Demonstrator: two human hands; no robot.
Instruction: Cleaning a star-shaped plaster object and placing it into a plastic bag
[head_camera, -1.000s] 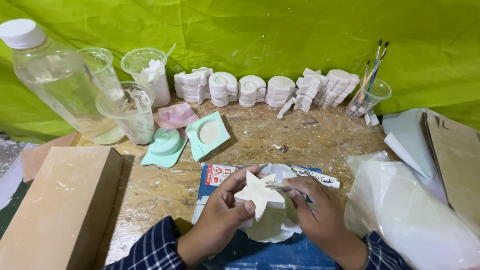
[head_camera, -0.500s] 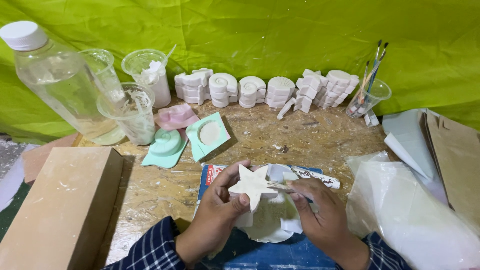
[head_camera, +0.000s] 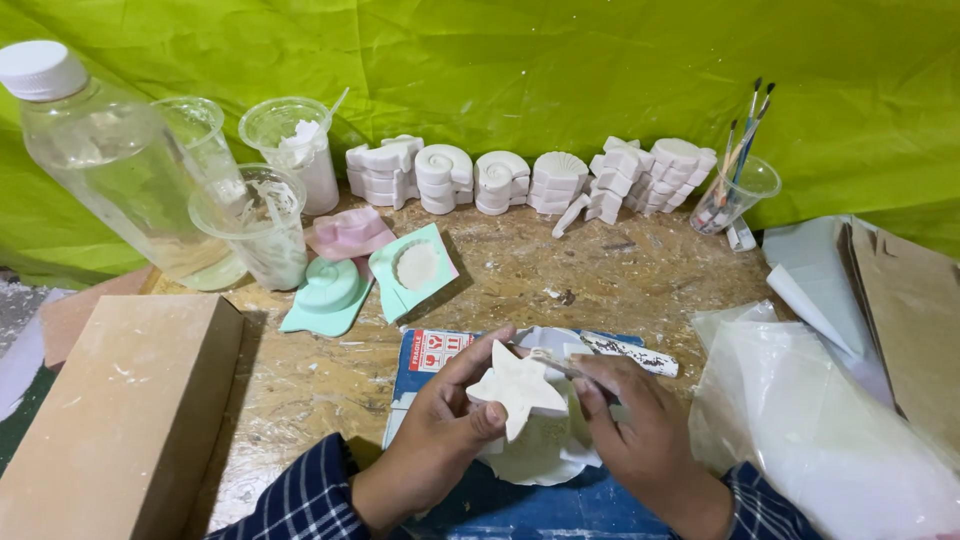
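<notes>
My left hand (head_camera: 440, 430) holds a white plaster star (head_camera: 517, 385) by its lower arms, over a white dish (head_camera: 540, 455) that rests on a blue board (head_camera: 470, 505). My right hand (head_camera: 640, 430) grips a thin knife-like tool (head_camera: 610, 352) with a plaster-crusted handle, its tip laid against the star's right edge. Both hands sit at the front middle of the wooden table (head_camera: 520, 280).
Stacks of white plaster casts (head_camera: 530, 178) line the back. Pink and teal silicone moulds (head_camera: 375, 268), plastic cups (head_camera: 255, 215) and a big clear bottle (head_camera: 110, 165) stand at left. A cup of brushes (head_camera: 735, 185), plastic bags (head_camera: 820, 400), a cardboard box (head_camera: 110, 420).
The star has turned a little in my left hand and shifted slightly left, while my right hand keeps the tool against its edge.
</notes>
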